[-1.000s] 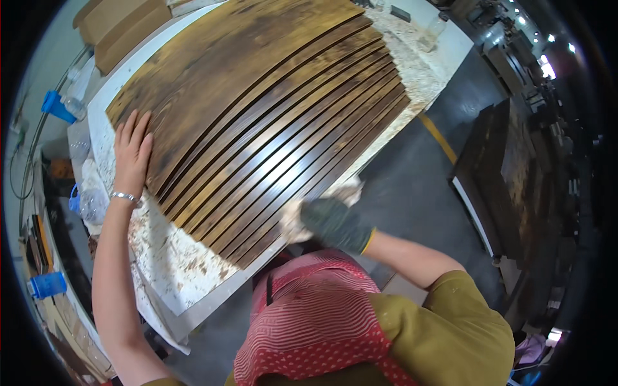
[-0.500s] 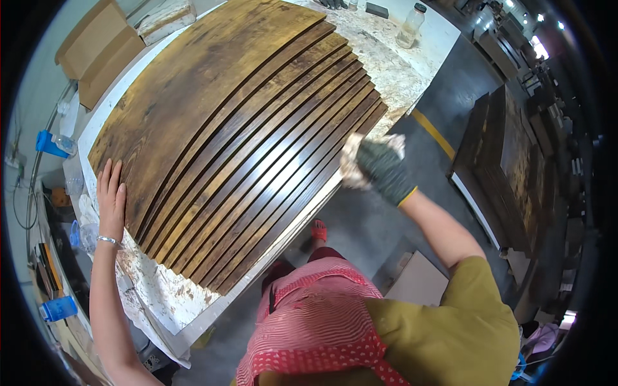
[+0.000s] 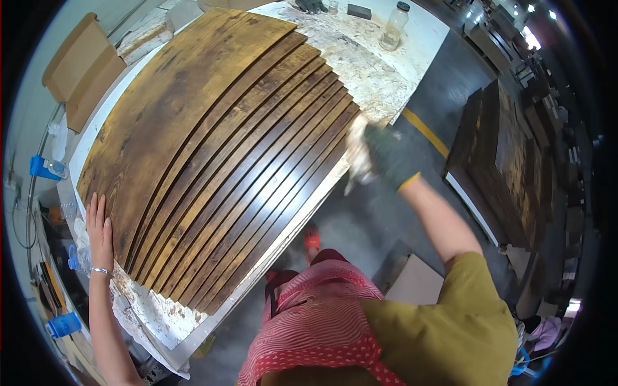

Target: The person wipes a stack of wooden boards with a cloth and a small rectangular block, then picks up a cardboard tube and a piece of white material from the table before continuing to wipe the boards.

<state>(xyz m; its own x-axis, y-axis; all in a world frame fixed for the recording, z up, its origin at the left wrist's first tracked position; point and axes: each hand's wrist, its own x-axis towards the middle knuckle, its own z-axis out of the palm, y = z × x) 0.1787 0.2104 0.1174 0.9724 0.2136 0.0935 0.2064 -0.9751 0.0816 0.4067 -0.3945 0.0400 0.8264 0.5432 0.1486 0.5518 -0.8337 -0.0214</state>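
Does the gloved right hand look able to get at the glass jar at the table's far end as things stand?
Probably not: the right hand holds a cloth at the near edge; the jar stands far across the table.

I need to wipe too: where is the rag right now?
In the head view, the pale rag is in the gloved right hand, at the right edge of the stained boards.

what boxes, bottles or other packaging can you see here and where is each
cardboard boxes: past the table's far left corner, flat, brown.
glass jar: far right end of the table, clear, dark lid.
blue-capped bottle: left of the table, clear plastic.
blue container: lower left, beside the left forearm, boxy.
No screens or signs show.
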